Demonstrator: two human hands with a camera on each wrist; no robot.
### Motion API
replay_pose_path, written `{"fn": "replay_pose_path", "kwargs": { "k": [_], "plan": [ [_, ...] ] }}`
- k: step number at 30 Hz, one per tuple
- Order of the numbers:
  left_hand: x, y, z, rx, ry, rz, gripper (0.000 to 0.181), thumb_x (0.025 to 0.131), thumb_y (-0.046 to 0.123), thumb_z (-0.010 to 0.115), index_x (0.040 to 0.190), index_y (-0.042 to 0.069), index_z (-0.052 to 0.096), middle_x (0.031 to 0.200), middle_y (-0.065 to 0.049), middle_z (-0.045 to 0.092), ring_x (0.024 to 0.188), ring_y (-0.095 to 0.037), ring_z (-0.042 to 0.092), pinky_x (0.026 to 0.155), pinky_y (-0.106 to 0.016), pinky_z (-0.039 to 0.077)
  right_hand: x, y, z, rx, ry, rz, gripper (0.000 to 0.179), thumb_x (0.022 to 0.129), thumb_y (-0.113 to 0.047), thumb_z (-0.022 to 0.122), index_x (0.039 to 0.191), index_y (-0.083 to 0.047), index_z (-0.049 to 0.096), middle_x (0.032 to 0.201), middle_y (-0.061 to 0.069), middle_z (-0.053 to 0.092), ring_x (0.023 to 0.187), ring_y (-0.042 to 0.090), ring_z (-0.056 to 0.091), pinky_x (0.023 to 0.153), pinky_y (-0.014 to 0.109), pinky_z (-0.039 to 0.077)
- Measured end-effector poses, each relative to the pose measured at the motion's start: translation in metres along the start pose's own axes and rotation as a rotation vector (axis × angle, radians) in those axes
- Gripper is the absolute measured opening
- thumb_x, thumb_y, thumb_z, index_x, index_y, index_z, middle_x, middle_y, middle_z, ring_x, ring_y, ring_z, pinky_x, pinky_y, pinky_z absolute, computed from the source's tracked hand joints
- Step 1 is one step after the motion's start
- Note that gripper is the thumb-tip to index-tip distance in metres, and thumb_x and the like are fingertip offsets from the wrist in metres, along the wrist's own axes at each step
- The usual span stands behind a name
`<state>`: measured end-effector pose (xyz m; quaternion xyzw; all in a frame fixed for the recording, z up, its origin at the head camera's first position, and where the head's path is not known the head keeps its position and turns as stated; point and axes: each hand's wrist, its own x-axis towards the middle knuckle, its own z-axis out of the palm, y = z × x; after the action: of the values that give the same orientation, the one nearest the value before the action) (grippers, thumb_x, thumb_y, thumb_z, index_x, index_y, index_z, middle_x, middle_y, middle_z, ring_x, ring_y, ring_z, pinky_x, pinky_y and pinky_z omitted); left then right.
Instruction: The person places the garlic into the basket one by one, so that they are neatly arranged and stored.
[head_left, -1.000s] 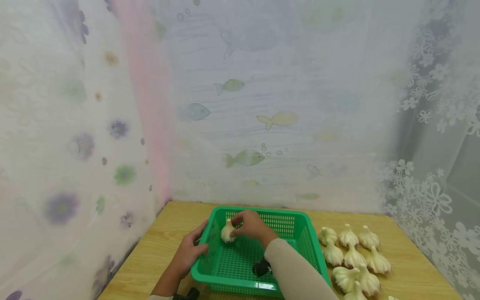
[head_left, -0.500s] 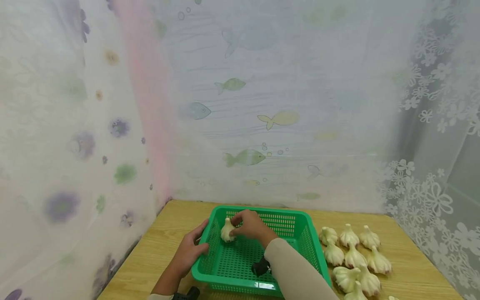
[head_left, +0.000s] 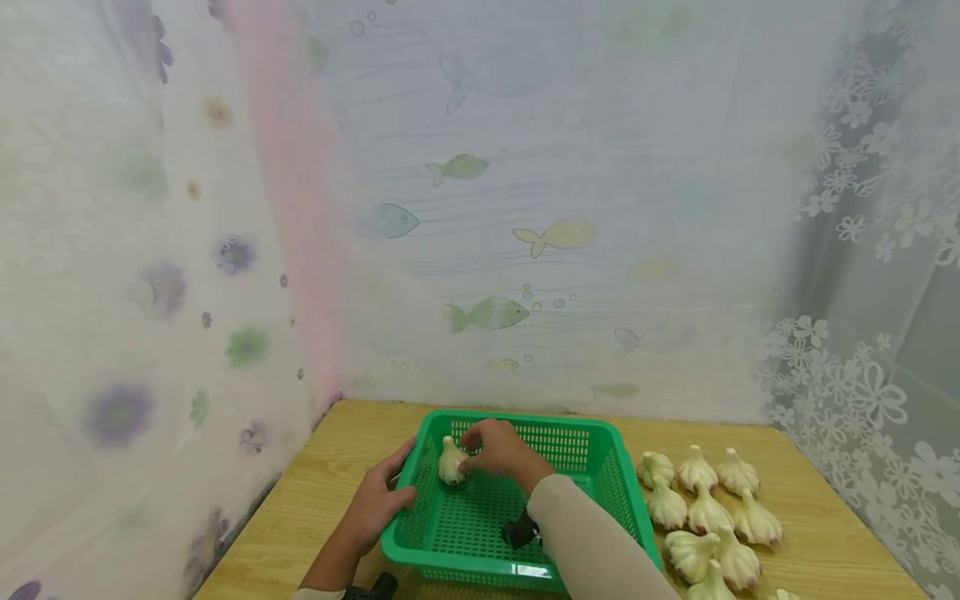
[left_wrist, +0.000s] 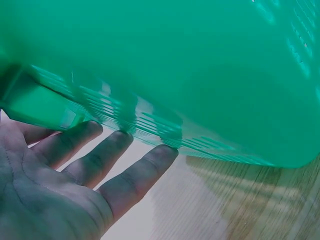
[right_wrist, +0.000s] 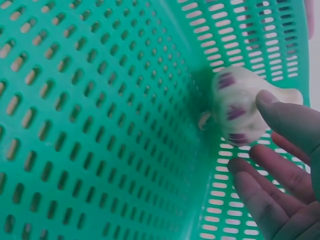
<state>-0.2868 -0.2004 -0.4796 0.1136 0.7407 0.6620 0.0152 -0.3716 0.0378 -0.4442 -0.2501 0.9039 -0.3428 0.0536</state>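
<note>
A green plastic basket (head_left: 480,571) with slotted walls stands on the wooden table. Inside, at its far left side, a whitish garlic bulb (head_left: 451,463) is upright, its stem pointing up; purple patches show on it in the right wrist view. My right hand (head_left: 498,450) reaches into the basket and holds this garlic bulb (right_wrist: 242,105) loosely, thumb on the near side and index finger behind. My left hand (head_left: 378,500) is at the basket's left side, thumb at the rim. In the left wrist view its straight fingers (left_wrist: 137,177) touch the slotted outer wall.
To the right of the basket, several more garlic bulbs (head_left: 697,468) stand in rows on the table (head_left: 832,533). Behind hangs a pale curtain (head_left: 555,275) with fish drawings. Patterned sheets also enclose the left and right sides.
The garlic bulb in the basket has shifted slightly left, with a small gap opening beside its stem. The right hand barely moves, and the left hand stays at the basket's side.
</note>
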Motion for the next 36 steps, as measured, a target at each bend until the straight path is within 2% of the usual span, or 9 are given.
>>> {"fn": "replay_pose_path", "kwargs": {
  "k": [5,13,21,29,36],
  "plan": [
    [0.0,0.001,0.0,0.001,-0.003,-0.006,0.095,0.076,-0.005,0.059,0.165,0.015,0.03,0.165,-0.024,0.034,0.128,-0.043,0.057,0.075,-0.043,0.058,0.0,-0.001,-0.005,-0.042,-0.004,-0.014,0.043,0.086,-0.027,0.085,0.123,-0.009,0.074,0.118,0.009,0.075,0.112,0.028,0.069,0.093,0.046,0.055],
    [0.0,0.002,0.0,-0.001,-0.012,-0.006,0.096,0.076,-0.006,0.058,0.165,0.015,0.029,0.165,-0.025,0.033,0.129,-0.045,0.057,0.074,-0.045,0.059,-0.003,-0.003,-0.016,-0.051,0.007,-0.029,0.045,0.087,-0.033,0.083,0.126,-0.012,0.073,0.121,0.006,0.075,0.116,0.028,0.068,0.096,0.048,0.054],
    [-0.003,0.005,0.002,0.006,-0.015,-0.008,0.095,0.077,-0.005,0.058,0.165,0.012,0.028,0.166,-0.025,0.031,0.137,-0.049,0.05,0.076,-0.044,0.058,-0.017,-0.024,-0.046,-0.028,-0.022,-0.083,0.05,0.088,-0.031,0.082,0.131,-0.006,0.07,0.125,0.011,0.073,0.114,0.028,0.069,0.092,0.045,0.056],
    [-0.013,0.007,0.005,0.025,-0.041,-0.004,0.093,0.082,-0.004,0.056,0.167,0.012,0.021,0.168,-0.025,0.025,0.136,-0.05,0.048,0.077,-0.045,0.058,-0.046,-0.032,-0.078,0.011,-0.02,-0.114,0.047,0.089,-0.034,0.081,0.131,-0.015,0.069,0.129,0.01,0.07,0.107,0.023,0.074,0.087,0.039,0.058],
    [-0.019,0.007,0.007,0.045,-0.041,0.008,0.093,0.083,-0.003,0.057,0.167,0.013,0.021,0.167,-0.027,0.026,0.139,-0.05,0.045,0.08,-0.043,0.057,-0.087,-0.025,-0.114,0.05,0.059,-0.127,0.048,0.088,-0.035,0.082,0.132,-0.02,0.068,0.132,0.003,0.069,0.115,0.028,0.071,0.089,0.04,0.059]
  ]
}}
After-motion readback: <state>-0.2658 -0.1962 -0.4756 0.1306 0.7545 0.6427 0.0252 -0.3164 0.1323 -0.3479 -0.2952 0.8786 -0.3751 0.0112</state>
